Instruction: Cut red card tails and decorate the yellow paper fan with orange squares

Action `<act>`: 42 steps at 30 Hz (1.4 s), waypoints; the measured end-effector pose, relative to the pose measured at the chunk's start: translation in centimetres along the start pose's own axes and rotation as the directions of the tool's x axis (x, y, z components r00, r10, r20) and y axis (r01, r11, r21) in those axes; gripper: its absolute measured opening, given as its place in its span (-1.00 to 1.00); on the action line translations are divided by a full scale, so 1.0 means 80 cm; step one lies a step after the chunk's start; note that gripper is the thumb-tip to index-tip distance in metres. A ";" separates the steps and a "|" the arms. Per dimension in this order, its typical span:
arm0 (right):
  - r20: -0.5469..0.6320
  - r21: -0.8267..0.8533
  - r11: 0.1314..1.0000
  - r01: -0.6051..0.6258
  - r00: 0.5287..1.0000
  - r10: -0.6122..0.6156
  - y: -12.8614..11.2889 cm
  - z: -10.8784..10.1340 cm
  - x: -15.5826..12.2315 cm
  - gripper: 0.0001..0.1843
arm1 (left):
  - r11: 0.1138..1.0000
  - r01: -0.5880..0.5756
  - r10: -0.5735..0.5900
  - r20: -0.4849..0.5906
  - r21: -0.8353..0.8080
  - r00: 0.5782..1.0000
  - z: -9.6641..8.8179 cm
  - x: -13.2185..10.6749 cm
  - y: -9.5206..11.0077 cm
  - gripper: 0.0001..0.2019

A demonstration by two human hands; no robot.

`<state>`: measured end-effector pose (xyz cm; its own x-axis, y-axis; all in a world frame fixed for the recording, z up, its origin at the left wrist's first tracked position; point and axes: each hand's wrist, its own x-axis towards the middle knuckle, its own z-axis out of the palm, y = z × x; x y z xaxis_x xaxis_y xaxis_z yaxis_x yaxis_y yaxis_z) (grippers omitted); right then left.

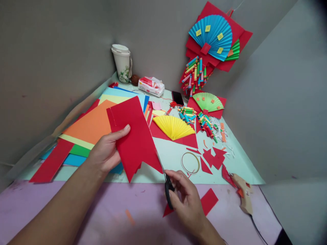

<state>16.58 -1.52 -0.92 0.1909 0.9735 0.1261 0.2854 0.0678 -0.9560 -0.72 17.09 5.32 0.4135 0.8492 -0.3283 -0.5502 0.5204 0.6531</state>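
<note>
My left hand [106,151] grips a folded red paper sheet [133,136] by its left edge and holds it above the table; the sheet's lower end is cut into a swallowtail notch. My right hand [187,197] is closed round the black handles of scissors [167,185], whose blades point up along the red sheet's right edge. A loose red paper offcut [208,200] lies on the lilac table surface just right of my right hand.
A stack of coloured sheets [89,129] lies left. On the mint mat: a yellow paper fan on red [173,127], a tape ring [190,163], red scraps [214,156], paper rolls [187,114], a green fan [208,102], a phone [177,98]. A glue gun [244,192] lies right. A cup [122,64] stands at the back.
</note>
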 end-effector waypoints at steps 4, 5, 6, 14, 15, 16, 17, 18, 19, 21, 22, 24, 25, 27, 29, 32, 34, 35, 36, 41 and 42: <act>-0.009 0.007 1.000 -0.015 1.000 0.015 0.001 0.000 0.000 -0.46 | 1.000 -0.001 0.001 -0.015 -0.005 1.000 0.001 -0.001 0.001 -0.79; -0.010 0.005 1.000 -0.018 1.000 0.018 0.001 0.000 0.001 -0.46 | 1.000 0.000 0.000 -0.022 -0.005 1.000 0.002 -0.001 0.001 -0.79; -0.012 0.003 1.000 -0.018 1.000 0.018 0.000 0.000 0.001 -0.46 | 1.000 0.001 -0.001 -0.026 -0.004 1.000 0.003 0.000 0.001 -0.78; -0.027 -0.015 1.000 -0.002 1.000 0.002 -0.001 0.001 0.001 -0.46 | 1.000 -0.016 0.016 -0.025 0.001 1.000 0.005 -0.001 0.001 -0.79; -0.025 -0.019 1.000 0.001 1.000 -0.002 -0.001 0.001 0.001 -0.46 | 1.000 -0.015 0.015 -0.019 0.001 1.000 0.005 -0.001 0.001 -0.78; -0.024 -0.021 1.000 0.003 1.000 -0.004 0.000 0.001 0.001 -0.46 | 1.000 -0.015 0.015 -0.015 0.000 1.000 0.004 -0.001 0.001 -0.78; -0.023 -0.023 1.000 0.004 1.000 -0.005 0.000 0.001 0.001 -0.47 | 1.000 -0.015 0.015 -0.014 -0.001 1.000 0.004 -0.001 0.000 -0.78; -0.024 -0.023 1.000 0.006 1.000 -0.006 0.001 0.001 0.000 -0.47 | 1.000 -0.013 0.013 -0.014 -0.002 1.000 0.004 -0.001 0.000 -0.77; -0.026 -0.023 1.000 0.007 1.000 -0.008 0.001 0.001 0.001 -0.47 | 1.000 -0.012 0.012 -0.017 -0.003 1.000 0.004 -0.001 0.000 -0.77; -0.028 -0.025 1.000 0.011 1.000 -0.011 0.001 0.000 0.001 -0.48 | 1.000 -0.013 0.013 -0.028 -0.003 1.000 0.004 -0.001 -0.001 -0.76; -0.028 -0.026 1.000 0.014 0.999 -0.015 0.001 0.000 0.001 -0.48 | 1.000 -0.012 0.012 -0.033 -0.004 0.999 0.004 -0.001 -0.001 -0.76; -0.032 -0.030 0.999 0.022 0.999 -0.023 0.001 0.001 0.001 -0.48 | 1.000 -0.009 0.009 -0.032 -0.005 0.999 0.005 -0.001 -0.001 -0.75; -0.034 -0.032 0.999 0.027 0.999 -0.028 0.001 0.001 0.001 -0.48 | 1.000 -0.005 0.005 -0.027 -0.006 1.000 0.005 -0.001 -0.002 -0.74; -0.043 -0.033 0.999 0.034 0.998 -0.035 0.001 0.001 0.002 -0.47 | 1.000 -0.006 0.006 -0.021 -0.010 1.000 0.005 0.000 -0.002 -0.73; -0.049 -0.037 0.999 0.033 0.998 -0.035 0.002 0.001 0.002 -0.46 | 1.000 -0.012 0.012 -0.028 -0.012 1.000 0.006 0.000 -0.002 -0.75; -0.060 -0.042 0.998 0.042 0.997 -0.044 0.002 0.001 0.002 -0.46 | 1.000 -0.015 0.014 -0.038 -0.010 0.999 0.006 -0.001 -0.001 -0.78; -0.068 -0.041 0.998 0.055 0.996 -0.058 0.003 0.002 0.002 -0.46 | 1.000 -0.014 0.013 -0.035 -0.008 0.999 0.006 -0.001 -0.001 -0.79; -0.074 -0.040 0.997 0.060 0.995 -0.063 0.003 0.003 0.002 -0.46 | 1.000 -0.014 0.014 -0.031 -0.006 0.999 0.005 -0.002 -0.001 -0.79; -0.078 -0.040 0.997 0.061 0.995 -0.064 0.003 0.004 0.001 -0.46 | 1.000 -0.013 0.013 -0.028 -0.004 1.000 0.005 -0.002 -0.001 -0.80; -0.079 -0.030 0.999 0.041 0.996 -0.044 0.001 0.005 0.000 -0.47 | 1.000 0.001 -0.001 -0.026 0.003 1.000 0.004 -0.002 -0.001 -0.78; -0.071 -0.024 0.999 0.035 0.997 -0.036 0.001 0.004 0.000 -0.46 | 1.000 0.005 -0.005 -0.026 0.006 1.000 0.004 -0.002 -0.001 -0.77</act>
<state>16.26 -1.42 -1.06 0.2470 0.9523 0.1794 0.3147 0.0963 -0.9443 -0.53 16.93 5.52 0.3970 0.8488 -0.3492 -0.5438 0.5240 0.6555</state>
